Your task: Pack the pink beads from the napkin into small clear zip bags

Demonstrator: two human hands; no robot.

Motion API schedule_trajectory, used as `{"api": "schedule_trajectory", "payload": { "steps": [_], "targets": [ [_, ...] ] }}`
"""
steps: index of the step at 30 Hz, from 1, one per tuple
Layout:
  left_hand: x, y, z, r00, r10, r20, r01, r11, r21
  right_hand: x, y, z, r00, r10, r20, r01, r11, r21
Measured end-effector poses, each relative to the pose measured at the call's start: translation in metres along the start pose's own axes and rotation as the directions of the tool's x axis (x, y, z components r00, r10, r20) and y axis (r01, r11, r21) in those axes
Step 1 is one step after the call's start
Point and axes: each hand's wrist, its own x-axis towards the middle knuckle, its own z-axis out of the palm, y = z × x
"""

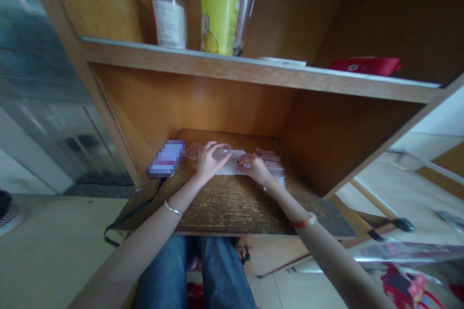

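Observation:
My left hand (pixel 207 163) is closed around a clear, rounded plastic piece (pixel 222 152), thumb and fingers curved on its sides. To the right, my right hand (pixel 255 170) pinches over a white sheet (pixel 226 169), its fingertips together; whatever is between them is too small to make out. The white sheet lies flat on the brown wooden desktop (pixel 224 203), under and between both hands. Beside my right hand is a stack of clear plastic bags (pixel 273 161) with reddish lines. A crumpled, pinkish clear film (pixel 192 151) lies left of my left hand.
A phone (pixel 166 158) with a dark strap (pixel 139 207) lies at the desk's left side. Above, a shelf (pixel 326 77) bears a white-capped jar (pixel 169 14), a yellow bottle (pixel 220 9) and a red pouch (pixel 366 65). Wooden side walls enclose the desk space.

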Motion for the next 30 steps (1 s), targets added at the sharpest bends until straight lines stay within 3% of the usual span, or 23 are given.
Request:
{"api": "schedule_trajectory", "payload": {
  "steps": [2, 5, 7, 11, 15, 18, 21, 23, 30],
  "targets": [
    [-0.001, 0.001, 0.001, 1.000, 0.013, 0.017, -0.013, 1.000, 0.017, 0.006, -0.006, -0.004, 0.993, 0.014, -0.118, -0.009, 0.999, 0.042],
    [-0.003, 0.002, 0.000, 0.998, 0.035, 0.050, -0.037, 0.998, 0.046, 0.019, -0.020, -0.012, 0.943, 0.047, -0.329, -0.014, 0.995, 0.102],
    [-0.003, 0.002, 0.000, 0.997, 0.048, 0.066, -0.052, 0.997, 0.058, 0.027, -0.029, -0.016, 0.931, 0.031, -0.364, 0.015, 0.992, 0.124],
    [-0.003, 0.002, -0.001, 0.996, 0.055, 0.064, -0.059, 0.996, 0.061, 0.036, -0.031, -0.017, 0.964, -0.043, -0.261, 0.069, 0.993, 0.093],
    [-0.001, 0.003, -0.003, 0.998, 0.028, 0.051, -0.030, 0.999, 0.037, 0.031, -0.009, -0.020, 0.976, 0.021, -0.219, -0.017, 1.000, 0.017],
    [0.000, 0.003, -0.003, 0.999, 0.018, 0.033, -0.019, 1.000, 0.016, 0.019, 0.011, -0.022, 0.991, 0.134, -0.027, -0.136, 0.981, -0.136],
    [0.000, 0.003, -0.002, 1.000, 0.021, 0.016, -0.021, 1.000, 0.000, 0.006, 0.021, -0.021, 0.972, 0.178, 0.156, -0.135, 0.959, -0.251],
    [0.000, 0.003, -0.002, 1.000, 0.021, 0.018, -0.021, 1.000, -0.011, 0.001, 0.023, -0.018, 0.970, 0.178, 0.167, -0.121, 0.945, -0.303],
    [0.000, 0.004, -0.004, 1.000, -0.003, 0.028, 0.004, 1.000, -0.012, 0.005, 0.015, -0.014, 0.977, 0.210, 0.025, -0.189, 0.920, -0.345]
  ]
}}
